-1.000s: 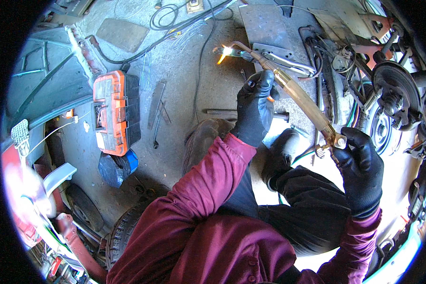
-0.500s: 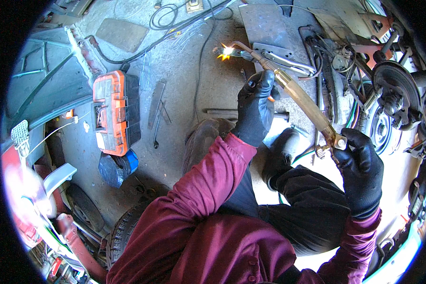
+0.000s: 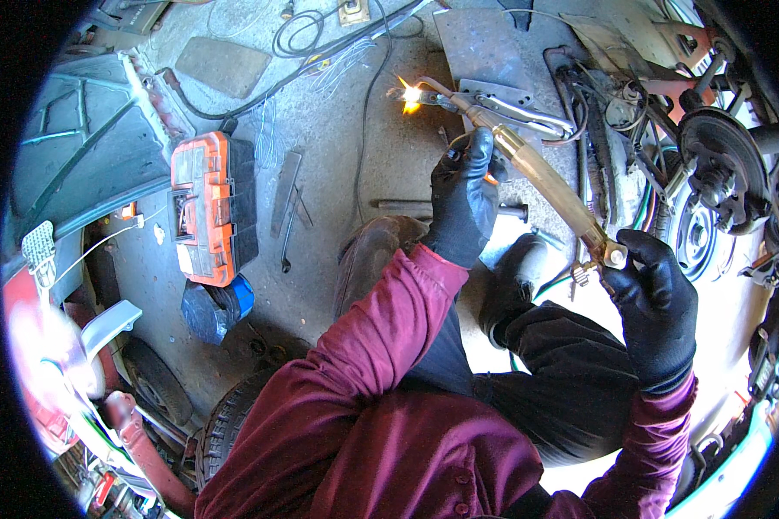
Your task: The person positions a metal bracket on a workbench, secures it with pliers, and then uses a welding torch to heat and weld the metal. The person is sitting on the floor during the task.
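A brass gas torch (image 3: pixel 547 177) slants across from upper left to lower right, and a bright orange-yellow flame (image 3: pixel 411 94) burns at its bent copper tip. My left hand (image 3: pixel 465 195), in a black glove, is closed at the torch's neck, thumb pressed along it. A small orange piece shows at that hand's edge; its kind is hidden. At the torch's rear end, my black-gloved right hand (image 3: pixel 658 307) pinches around the valve knob (image 3: pixel 614 255). Just beyond the neck lie what look like locking pliers (image 3: pixel 519 112), their jaws close to the flame.
An orange and black toolbox (image 3: pixel 212 208) stands on the concrete floor to the left, with a blue container (image 3: pixel 216 309) nearer me. Metal plates (image 3: pixel 483 48) and cables lie farther off. A brake disc (image 3: pixel 725 169) and a wheel (image 3: pixel 694 238) are at the right.
The torch and both hands have shifted very slightly left. The flame at the tip has changed shape, with thin sparks spreading from it. Both hands keep their hold.
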Available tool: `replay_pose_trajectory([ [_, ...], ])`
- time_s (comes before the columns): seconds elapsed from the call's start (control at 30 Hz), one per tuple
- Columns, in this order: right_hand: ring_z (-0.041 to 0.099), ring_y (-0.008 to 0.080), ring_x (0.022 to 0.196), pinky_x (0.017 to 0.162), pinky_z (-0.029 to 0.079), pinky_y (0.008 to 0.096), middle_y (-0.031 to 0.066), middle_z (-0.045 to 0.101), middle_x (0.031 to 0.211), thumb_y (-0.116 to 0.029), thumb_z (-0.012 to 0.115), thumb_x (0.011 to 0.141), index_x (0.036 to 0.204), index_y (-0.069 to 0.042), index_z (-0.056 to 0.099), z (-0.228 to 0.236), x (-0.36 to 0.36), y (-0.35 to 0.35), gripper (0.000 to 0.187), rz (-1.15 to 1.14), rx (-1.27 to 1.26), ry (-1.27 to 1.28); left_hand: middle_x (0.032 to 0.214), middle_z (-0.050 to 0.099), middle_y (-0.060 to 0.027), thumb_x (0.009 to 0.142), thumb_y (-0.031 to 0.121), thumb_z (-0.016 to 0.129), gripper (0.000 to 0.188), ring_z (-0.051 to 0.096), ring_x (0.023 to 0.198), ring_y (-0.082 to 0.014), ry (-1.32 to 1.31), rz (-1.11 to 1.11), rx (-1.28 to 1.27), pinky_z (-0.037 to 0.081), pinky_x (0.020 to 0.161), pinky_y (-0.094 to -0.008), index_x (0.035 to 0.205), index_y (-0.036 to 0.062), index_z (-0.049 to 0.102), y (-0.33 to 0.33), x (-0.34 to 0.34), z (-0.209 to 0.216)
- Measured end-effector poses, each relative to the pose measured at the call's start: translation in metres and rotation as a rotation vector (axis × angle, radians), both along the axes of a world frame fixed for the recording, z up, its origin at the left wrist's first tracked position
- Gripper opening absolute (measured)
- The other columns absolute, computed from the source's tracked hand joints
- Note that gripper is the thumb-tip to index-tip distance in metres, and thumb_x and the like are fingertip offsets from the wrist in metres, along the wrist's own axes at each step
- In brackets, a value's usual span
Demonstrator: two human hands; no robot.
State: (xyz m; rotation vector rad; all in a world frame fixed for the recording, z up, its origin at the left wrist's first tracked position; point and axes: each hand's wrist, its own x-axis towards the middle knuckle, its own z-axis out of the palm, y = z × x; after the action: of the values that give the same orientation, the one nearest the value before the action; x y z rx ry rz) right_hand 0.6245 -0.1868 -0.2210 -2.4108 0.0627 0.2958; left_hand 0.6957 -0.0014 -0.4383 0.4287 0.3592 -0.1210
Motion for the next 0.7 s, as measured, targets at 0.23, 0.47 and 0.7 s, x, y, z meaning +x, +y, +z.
replay_pose_trajectory([
  [0.23, 0.073, 0.016, 0.082, 0.073, 0.058, 0.0312, 0.0128, 0.074, 0.106, -0.009, 0.074, 0.097, 0.126, -0.004, 0.065, 0.002, -0.001, -0.001, 0.031, 0.01, -0.031, 0.003, 0.094, 0.068, 0.0056, 0.099, 0.02, 0.076, 0.012, 0.059, 0.082, -0.0054, 0.024, 0.059, -0.003, 0.049, 0.074, -0.0223, 0.107, 0.012, 0.073, -0.002, 0.001, 0.009],
  [0.47, 0.073, 0.0168, 0.083, 0.073, 0.057, 0.0312, 0.0121, 0.073, 0.104, -0.008, 0.074, 0.097, 0.125, -0.005, 0.066, 0.006, -0.002, 0.0, 0.03, 0.023, -0.062, -0.003, 0.098, 0.068, 0.0038, 0.1, 0.024, 0.074, 0.015, 0.06, 0.089, -0.0085, -0.002, 0.054, 0.001, 0.05, 0.081, -0.0262, 0.108, 0.0123, 0.072, -0.004, 0.0, 0.009],
  [0.7, 0.073, 0.0163, 0.084, 0.074, 0.057, 0.0312, 0.0123, 0.073, 0.106, -0.006, 0.073, 0.097, 0.125, -0.003, 0.066, 0.005, -0.001, 0.0, 0.03, 0.028, -0.058, -0.017, 0.09, 0.067, 0.0054, 0.098, 0.021, 0.077, 0.011, 0.059, 0.08, -0.0057, 0.007, 0.074, 0.007, 0.049, 0.072, -0.022, 0.105, 0.0121, 0.073, -0.002, 0.0, 0.014],
])
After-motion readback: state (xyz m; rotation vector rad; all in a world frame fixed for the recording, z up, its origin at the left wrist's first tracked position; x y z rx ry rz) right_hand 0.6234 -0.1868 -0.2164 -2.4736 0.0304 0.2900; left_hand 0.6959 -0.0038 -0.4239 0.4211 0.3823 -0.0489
